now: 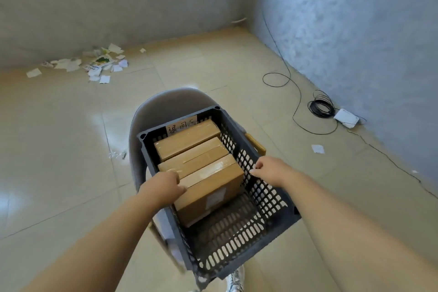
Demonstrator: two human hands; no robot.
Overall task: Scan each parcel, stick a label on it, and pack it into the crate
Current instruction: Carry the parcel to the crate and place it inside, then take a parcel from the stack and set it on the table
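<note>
A: Parcels?
B: Three parcels (189,144) stand in the crate (143,136) at its far end; the crate sits on a chair (166,102).
A: Hands?
B: Left hand (163,187): fingers curled on the nearest parcel's (213,187) left corner. Right hand (267,169): over the right rim, fingers loosely curled, holding nothing.

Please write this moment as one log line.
crate: three boxes inside | left hand: grips nearest box | right hand: at crate rim, grip unclear
</note>
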